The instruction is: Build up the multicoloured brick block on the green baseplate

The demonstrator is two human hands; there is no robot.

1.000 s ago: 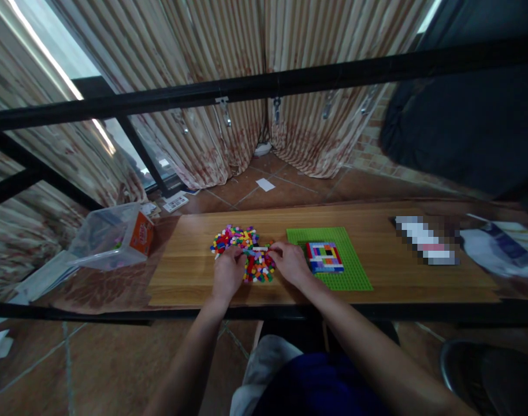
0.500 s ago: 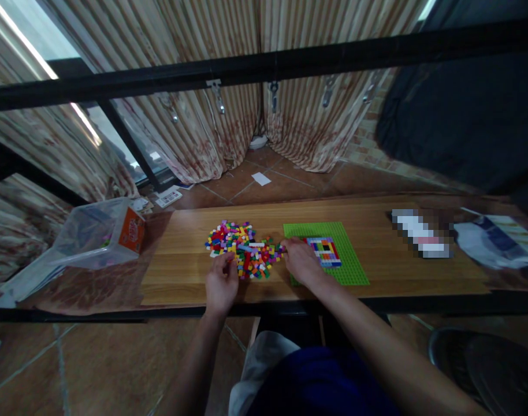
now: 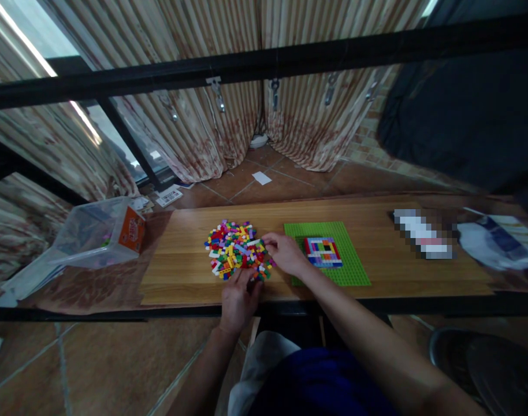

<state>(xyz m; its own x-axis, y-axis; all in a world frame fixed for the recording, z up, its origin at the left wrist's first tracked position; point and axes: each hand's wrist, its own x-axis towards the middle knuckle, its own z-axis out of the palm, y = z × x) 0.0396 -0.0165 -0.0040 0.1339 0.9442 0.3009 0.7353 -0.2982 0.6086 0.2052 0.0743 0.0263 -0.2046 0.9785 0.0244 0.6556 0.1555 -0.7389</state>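
Left hand (image 3: 239, 297): nearest, fingers curled at near rim of brick pile (image 3: 234, 249); grip on any brick cannot be told. Right hand (image 3: 286, 254): fingertips bunched against the pile's right edge, grasp unclear. Green baseplate (image 3: 354, 268) with brick mosaic (image 3: 323, 252): just right of those fingertips. Clear box (image 3: 95, 234): far left.

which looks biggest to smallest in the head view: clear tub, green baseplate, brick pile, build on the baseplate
1. tub and baseplate: about alike, too close to rank
2. brick pile
3. build, clearly the smallest
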